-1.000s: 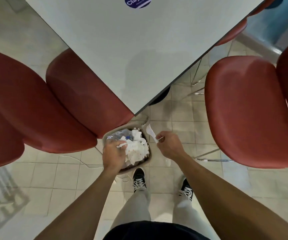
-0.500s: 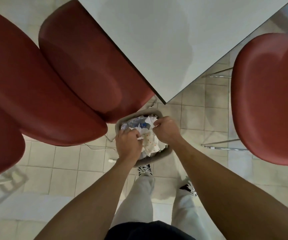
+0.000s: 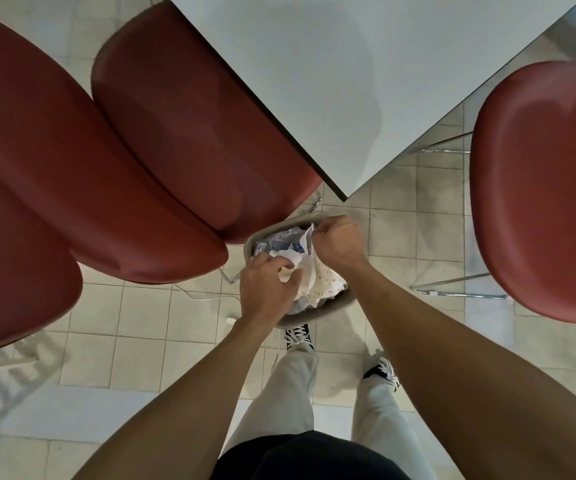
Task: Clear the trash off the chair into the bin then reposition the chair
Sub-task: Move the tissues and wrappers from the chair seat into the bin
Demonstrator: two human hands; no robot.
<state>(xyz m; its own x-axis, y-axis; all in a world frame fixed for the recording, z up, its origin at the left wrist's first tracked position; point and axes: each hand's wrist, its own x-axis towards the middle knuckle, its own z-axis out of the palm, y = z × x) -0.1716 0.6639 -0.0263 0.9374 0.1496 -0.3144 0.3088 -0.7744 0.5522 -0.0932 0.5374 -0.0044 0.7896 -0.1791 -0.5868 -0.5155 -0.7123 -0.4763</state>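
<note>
Clearly the risk now is spillage: the bin [image 3: 317,315] at our feet looks heaped to its rim, and we judge that anything we let go of on top of the pile could slide off onto the tiled floor [image 3: 141,323] instead of settling inside. Our left hand [image 3: 267,292] is curled over crumpled white paper [image 3: 291,271], fingers bent down onto it, so it seems to be pressing or gripping the wad; our right hand [image 3: 337,242] is closed in a pinch on the edge of a thin white scrap [image 3: 309,235] near the far rim. If we pull away too fast, light paper may cling to the fingers and come back out, and a hard push could tip the small bin, which stands just beside the chair legs [image 3: 233,277] and close to our left shoe [image 3: 298,336]. As for the trash, it is a loose mound of white tissue, a spotted napkin [image 3: 328,282] and clear crinkled plastic wrap [image 3: 285,239] with blue print, all soft and springy, likely to rebound once released. The red chair [image 3: 193,133] on our left sits partly tucked under the grey table [image 3: 349,64], its seat bare as far as we can see, so repositioning remains to be done.
</note>
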